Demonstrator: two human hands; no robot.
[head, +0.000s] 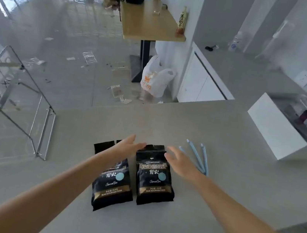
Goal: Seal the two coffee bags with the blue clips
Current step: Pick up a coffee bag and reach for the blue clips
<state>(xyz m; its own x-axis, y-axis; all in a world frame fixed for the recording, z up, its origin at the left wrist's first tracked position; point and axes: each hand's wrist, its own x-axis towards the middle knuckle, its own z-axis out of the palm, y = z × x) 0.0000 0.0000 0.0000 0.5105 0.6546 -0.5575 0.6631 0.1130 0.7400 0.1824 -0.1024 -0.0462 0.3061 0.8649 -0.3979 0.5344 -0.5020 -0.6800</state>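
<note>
Fingers spread, glossy black coffee bags

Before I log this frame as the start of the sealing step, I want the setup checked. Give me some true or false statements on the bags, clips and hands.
1. Two black coffee bags lie side by side on the grey counter. True.
2. A blue clip is already clamped on one bag. False: the blue clips lie loose on the counter, right of the bags.
3. The right hand holds a clip. False: it is open and empty.
4. The left hand is open above the bag tops. True.
5. A white box sits far right. True.
</note>
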